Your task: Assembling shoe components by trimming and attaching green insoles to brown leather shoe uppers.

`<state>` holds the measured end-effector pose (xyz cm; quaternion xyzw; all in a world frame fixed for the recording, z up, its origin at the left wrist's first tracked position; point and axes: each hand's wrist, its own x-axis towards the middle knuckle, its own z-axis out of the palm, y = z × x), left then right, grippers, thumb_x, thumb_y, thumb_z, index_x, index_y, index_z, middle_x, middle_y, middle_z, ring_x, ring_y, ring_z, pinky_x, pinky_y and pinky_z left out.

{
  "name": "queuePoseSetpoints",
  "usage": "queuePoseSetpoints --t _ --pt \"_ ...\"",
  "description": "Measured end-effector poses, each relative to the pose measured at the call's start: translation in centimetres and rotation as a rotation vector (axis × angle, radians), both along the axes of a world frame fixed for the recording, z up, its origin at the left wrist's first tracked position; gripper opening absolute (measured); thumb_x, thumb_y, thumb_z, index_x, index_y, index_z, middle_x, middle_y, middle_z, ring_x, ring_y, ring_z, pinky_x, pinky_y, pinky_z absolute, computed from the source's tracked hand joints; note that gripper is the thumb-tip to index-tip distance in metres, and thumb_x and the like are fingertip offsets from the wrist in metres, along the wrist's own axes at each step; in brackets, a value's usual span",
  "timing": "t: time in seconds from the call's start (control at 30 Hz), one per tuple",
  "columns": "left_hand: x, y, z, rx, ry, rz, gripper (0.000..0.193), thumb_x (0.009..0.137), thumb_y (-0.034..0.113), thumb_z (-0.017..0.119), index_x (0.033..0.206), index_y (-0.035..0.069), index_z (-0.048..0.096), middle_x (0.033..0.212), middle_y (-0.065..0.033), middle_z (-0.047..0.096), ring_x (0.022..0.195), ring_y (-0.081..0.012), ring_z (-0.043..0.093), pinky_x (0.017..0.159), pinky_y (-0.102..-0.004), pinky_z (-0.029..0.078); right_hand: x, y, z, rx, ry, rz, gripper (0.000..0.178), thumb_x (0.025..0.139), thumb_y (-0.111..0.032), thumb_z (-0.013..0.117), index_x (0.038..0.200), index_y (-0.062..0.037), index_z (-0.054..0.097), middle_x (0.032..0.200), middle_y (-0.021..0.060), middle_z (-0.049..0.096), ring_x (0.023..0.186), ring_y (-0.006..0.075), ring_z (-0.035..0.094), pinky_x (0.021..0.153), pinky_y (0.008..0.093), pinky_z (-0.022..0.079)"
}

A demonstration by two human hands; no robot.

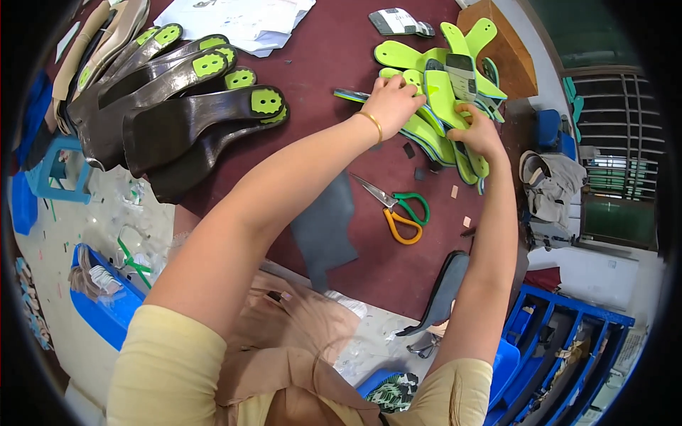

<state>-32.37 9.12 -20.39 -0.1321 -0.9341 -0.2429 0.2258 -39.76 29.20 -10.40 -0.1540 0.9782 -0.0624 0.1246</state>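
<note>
A pile of lime-green insoles (440,96) with blue edges lies at the far right of the table. My left hand (389,110), with a gold bracelet at the wrist, curls its fingers over a green insole on the pile's left side. On the right side, my right hand (477,133) has its thumb and fingers bent around the edge of another insole; some fingertips are hidden. Nearer to me lie scissors (388,201) with one green and one orange handle, blades apart. Beside them, partly under my left forearm, is a dark grey sheet of material (323,227).
Dark glossy insole pieces (177,131) with green patches are heaped at left. White papers (234,21) lie behind them. A brown box (501,50) borders the pile. A grey sole-shaped piece (444,291) sits at the table's near edge; a blue rack (561,348) stands lower right.
</note>
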Motion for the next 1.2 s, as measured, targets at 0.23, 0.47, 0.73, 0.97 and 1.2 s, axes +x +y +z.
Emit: queuePoseSetpoints --t 0.23,0.47,0.73,0.97,1.2 --pt "1.3 0.3 -1.0 0.064 0.135 -0.076 0.033 0.077 0.008 0.050 0.109 0.013 0.058 0.113 -0.0021 0.056 0.107 -0.0222 0.049 0.092 -0.0370 0.038 1.2 1.8 -0.9 -0.128 0.007 -0.027 0.057 0.056 -0.026 0.073 0.109 -0.0124 0.058 0.102 0.0175 0.064 0.094 0.0293 0.061 0.083 0.0346 0.046" --pt "1.6 -1.2 -1.9 0.186 0.244 -0.129 0.034 0.076 0.002 0.052 0.109 0.009 0.058 0.117 -0.0091 0.054 0.110 -0.0280 0.049 0.095 -0.0389 0.039 0.3 1.2 1.5 -0.324 -0.235 -0.161 0.056 0.072 -0.043 0.071 0.110 -0.0052 0.056 0.104 0.0129 0.062 0.093 0.0170 0.057 0.077 0.0276 0.044" --pt "13.2 -2.2 0.9 0.609 0.187 -0.221 0.027 0.076 0.004 0.061 0.103 0.006 0.059 0.108 -0.0125 0.056 0.103 -0.0309 0.052 0.089 -0.0394 0.042 -5.2 -2.8 2.7 -0.300 0.825 -0.257 0.038 0.070 -0.027 0.067 0.096 0.0009 0.060 0.083 0.0167 0.065 0.077 0.0307 0.063 0.069 0.0391 0.047" --pt "20.9 -7.4 2.8 1.194 -0.161 -0.037 0.027 0.089 0.017 0.055 0.112 0.004 0.057 0.102 -0.0099 0.060 0.098 -0.0215 0.057 0.088 -0.0309 0.044 5.8 -10.9 13.8 -1.020 0.654 0.115 0.018 0.085 -0.016 0.063 0.091 0.0001 0.058 0.086 0.0065 0.062 0.077 0.0132 0.060 0.064 0.0241 0.046" --pt "25.3 -8.0 7.1 2.070 -1.232 -0.987 0.091 0.079 0.077 0.024 0.137 0.007 0.031 0.120 -0.0159 0.053 0.102 -0.0242 0.058 0.086 -0.0351 0.046 21.2 -9.5 8.6 -1.182 0.045 0.182 0.024 0.083 -0.012 0.066 0.102 0.0003 0.059 0.083 0.0034 0.063 0.072 0.0072 0.058 0.061 0.0202 0.046"
